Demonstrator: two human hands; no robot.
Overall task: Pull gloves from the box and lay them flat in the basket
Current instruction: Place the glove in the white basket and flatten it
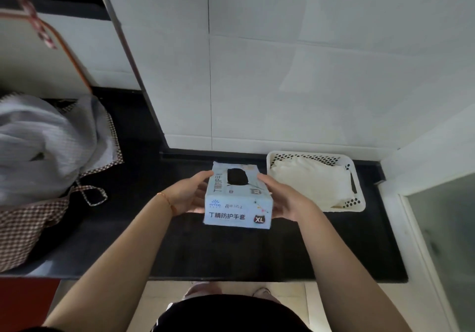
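A pale blue glove box marked XL is held above the black counter, with black gloves showing in its oval top opening. My left hand grips the box's left side and my right hand grips its right side. To the right stands a white perforated basket holding whitish gloves lying flat inside it.
The black counter runs along a white tiled wall. A checked fabric bag stuffed with grey cloth sits at the left. A glass panel borders the right end. The floor and my feet show below the counter's front edge.
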